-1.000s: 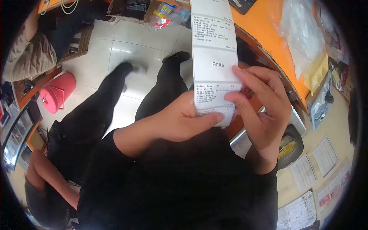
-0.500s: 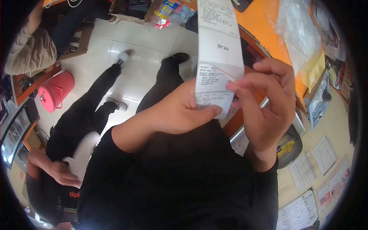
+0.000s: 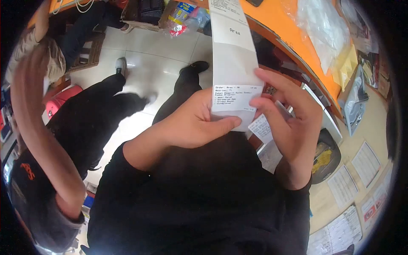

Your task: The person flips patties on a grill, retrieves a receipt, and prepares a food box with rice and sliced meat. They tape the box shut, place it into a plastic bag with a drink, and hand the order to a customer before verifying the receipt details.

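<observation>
A long strip of printed paper labels (image 3: 233, 63) hangs in front of me, running up past the top of the view. My left hand (image 3: 199, 121) holds its lower end, the thumb lying across the front. At the strip's right edge, my right hand (image 3: 293, 112) has its thumb and index finger close together on the paper. A separate-looking printed piece (image 3: 261, 127) shows beneath the right fingers, tilted; whether it joins the strip is hidden. The larger printed label sits between both hands.
An orange counter (image 3: 280, 21) bears clear plastic bags (image 3: 325, 34) and a yellow tray (image 3: 346, 72). A dark container with yellow food (image 3: 325, 157) stands at right, near printed sheets (image 3: 344, 185). A co-worker (image 3: 46, 136) is at left, beside a red bucket (image 3: 59, 102).
The printed label has come flat into view, and a piece now hangs below my right fingers. At left the co-worker has stepped and raised an arm, partly covering the bucket.
</observation>
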Demonstrator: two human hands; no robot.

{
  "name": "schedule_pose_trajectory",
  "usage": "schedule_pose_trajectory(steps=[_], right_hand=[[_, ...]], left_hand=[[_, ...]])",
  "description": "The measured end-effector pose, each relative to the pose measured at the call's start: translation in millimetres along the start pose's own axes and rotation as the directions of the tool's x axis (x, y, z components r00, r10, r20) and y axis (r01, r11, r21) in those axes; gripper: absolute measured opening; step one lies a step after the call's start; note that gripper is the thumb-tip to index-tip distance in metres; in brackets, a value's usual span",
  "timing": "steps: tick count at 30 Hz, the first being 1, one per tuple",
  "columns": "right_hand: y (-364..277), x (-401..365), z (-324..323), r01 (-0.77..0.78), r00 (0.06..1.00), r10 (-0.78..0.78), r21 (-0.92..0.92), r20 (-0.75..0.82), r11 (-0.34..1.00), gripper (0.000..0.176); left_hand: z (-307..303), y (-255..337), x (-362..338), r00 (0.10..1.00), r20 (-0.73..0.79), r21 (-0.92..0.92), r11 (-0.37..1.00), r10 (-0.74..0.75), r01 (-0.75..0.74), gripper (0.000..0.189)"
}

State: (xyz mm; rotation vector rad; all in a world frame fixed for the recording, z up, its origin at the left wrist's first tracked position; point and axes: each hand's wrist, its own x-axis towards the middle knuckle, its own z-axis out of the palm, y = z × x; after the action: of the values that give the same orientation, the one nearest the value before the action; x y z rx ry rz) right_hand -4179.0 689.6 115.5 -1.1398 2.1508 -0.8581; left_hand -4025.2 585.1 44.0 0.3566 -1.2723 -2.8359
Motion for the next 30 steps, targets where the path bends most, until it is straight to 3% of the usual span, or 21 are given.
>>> schedule_pose_trajectory(steps=[10, 17, 20, 24, 26, 29, 30], right_hand=[[12.8, 2.9, 3.7, 0.109, 0.991, -0.118, -0.13, -0.061, 0.986, 0.019], [19.5, 0.8, 3.7, 0.015, 0.999, -0.007, 0.151, -0.05, 0.988, 0.012], [11.9, 0.1, -2.7, -0.203, 0.979, 0.189, 0.427, 0.076, 0.881, 0.012], [7.5, -0.8, -10.5, -0.295, 0.956, 0.256, 0.465, 0.147, 0.835, 0.014], [6.3, -1.0, -11.6, -0.313, 0.95, 0.266, 0.506, 0.166, 0.804, 0.014], [8.5, -2.5, -6.9, -0.166, 0.985, 0.144, 0.284, 0.099, 0.944, 0.01], [9.1, -6.6, -4.5, -0.14, 0.989, 0.12, 0.302, 0.085, 0.943, 0.009]], left_hand=[[6.0, 6.0, 1.9, 0.99, -0.07, 0.022, 0.992, -0.122, 0.124, 0.036], [9.4, 5.6, -2.7, 0.99, -0.063, -0.007, 0.992, -0.125, 0.125, 0.04], [10.9, 6.2, -2.5, 0.994, -0.067, 0.02, 0.995, -0.091, 0.093, 0.041], [15.5, 10.9, -0.4, 0.995, -0.068, -0.08, 0.995, -0.07, 0.064, 0.042], [12.2, 11.9, -2.9, 0.991, -0.078, 0.056, 0.992, -0.106, 0.111, 0.042], [13.2, 8.3, -3.6, 0.988, -0.111, 0.139, 0.982, -0.111, 0.126, 0.041], [14.3, 7.3, -2.7, 0.988, -0.116, 0.155, 0.981, -0.101, 0.118, 0.041]])
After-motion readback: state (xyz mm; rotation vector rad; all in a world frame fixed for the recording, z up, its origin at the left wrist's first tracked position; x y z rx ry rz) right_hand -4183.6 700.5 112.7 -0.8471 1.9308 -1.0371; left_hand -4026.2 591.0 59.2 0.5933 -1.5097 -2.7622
